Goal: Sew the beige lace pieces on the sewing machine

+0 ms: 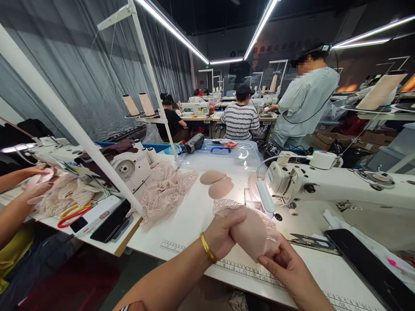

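Between my two hands is a beige bra cup [251, 233], held above the front of the white sewing table. My left hand [223, 231], with a gold bangle at its wrist, grips the cup's left side, thumb on top. My right hand [282, 263] pinches the lower right edge, where thin pink lace fabric [273, 239] shows beside the cup. Two loose bra cups [220, 188] lie farther back on the table. Just beyond my hands stands the sewing machine [282, 177], its lamp lit over the needle area, which is partly hidden.
Lace fabric [167, 190] is heaped at the left. Thread snips [313, 242] and a black phone [369, 268] lie right. A clear plastic box [223, 157] stands behind. A co-worker's hands [40, 181] handle fabric at the left machine; other people are beyond.
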Motion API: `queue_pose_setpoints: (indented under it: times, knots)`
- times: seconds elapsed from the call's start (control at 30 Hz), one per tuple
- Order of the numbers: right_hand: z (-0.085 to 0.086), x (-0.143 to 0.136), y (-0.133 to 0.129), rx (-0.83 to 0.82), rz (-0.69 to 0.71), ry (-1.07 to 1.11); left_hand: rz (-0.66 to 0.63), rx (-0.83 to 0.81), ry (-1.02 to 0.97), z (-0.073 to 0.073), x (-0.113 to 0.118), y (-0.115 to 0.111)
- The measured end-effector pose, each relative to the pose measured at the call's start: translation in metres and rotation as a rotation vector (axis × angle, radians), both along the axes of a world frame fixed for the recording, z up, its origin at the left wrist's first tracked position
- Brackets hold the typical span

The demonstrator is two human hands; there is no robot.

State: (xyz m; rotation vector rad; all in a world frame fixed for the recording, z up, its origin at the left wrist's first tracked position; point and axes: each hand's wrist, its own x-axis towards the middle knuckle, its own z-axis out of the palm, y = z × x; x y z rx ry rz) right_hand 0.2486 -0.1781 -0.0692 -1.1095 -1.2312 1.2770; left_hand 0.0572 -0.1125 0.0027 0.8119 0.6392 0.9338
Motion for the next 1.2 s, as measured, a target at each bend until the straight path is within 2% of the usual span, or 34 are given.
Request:
queue_pose_setpoints:
  times: [0.07, 0.13, 0.17, 0.23, 0.27, 0.3, 0.4, 0.5, 0.57, 0.67, 0.8, 0.87, 1.0, 1.2]
  knots:
    - [0.006, 0.021, 0.010, 0.222, 0.086, -0.247, -0.368, 0.289, 0.101, 0.012, -0.013, 0.005]
    - [0.015, 0.038, 0.025, 0.546, 0.193, -0.541, -0.676, 0.643, 0.268, 0.020, -0.020, 0.013]
    - [0.019, 0.044, 0.035, 0.711, 0.235, -0.686, -0.767, 0.842, 0.389, 0.022, -0.021, 0.019]
    - [0.024, 0.050, 0.057, 0.942, 0.257, -0.952, -0.829, 1.245, 0.684, 0.018, -0.014, 0.034]
    - [0.024, 0.050, 0.067, 0.997, 0.254, -1.052, -0.832, 1.396, 0.816, 0.013, -0.009, 0.042]
    - [0.023, 0.051, 0.077, 1.013, 0.249, -1.121, -0.832, 1.472, 0.909, 0.007, -0.002, 0.051]
    - [0.017, 0.056, 0.093, 0.906, 0.218, -1.124, -0.876, 1.470, 1.028, -0.011, 0.016, 0.071]
    - [0.015, 0.066, 0.092, 0.776, 0.182, -1.011, -0.845, 1.432, 1.073, -0.019, 0.027, 0.079]
    - [0.018, 0.072, 0.088, 0.737, 0.214, -0.974, -0.802, 1.440, 1.110, -0.020, 0.031, 0.076]
    - [0.022, 0.073, 0.084, 0.645, 0.263, -1.028, -0.722, 1.440, 1.163, -0.024, 0.037, 0.067]
    - [0.021, 0.073, 0.085, 0.552, 0.202, -1.134, -0.534, 1.414, 1.118, -0.037, 0.047, 0.055]
    - [0.019, 0.075, 0.086, 0.536, 0.164, -1.142, -0.479, 1.401, 1.112, -0.044, 0.051, 0.053]
    - [0.018, 0.078, 0.087, 0.520, 0.093, -1.149, -0.437, 1.391, 1.090, -0.050, 0.056, 0.053]
    - [0.015, 0.080, 0.088, 0.479, 0.069, -1.251, -0.424, 1.348, 1.067, -0.050, 0.056, 0.054]
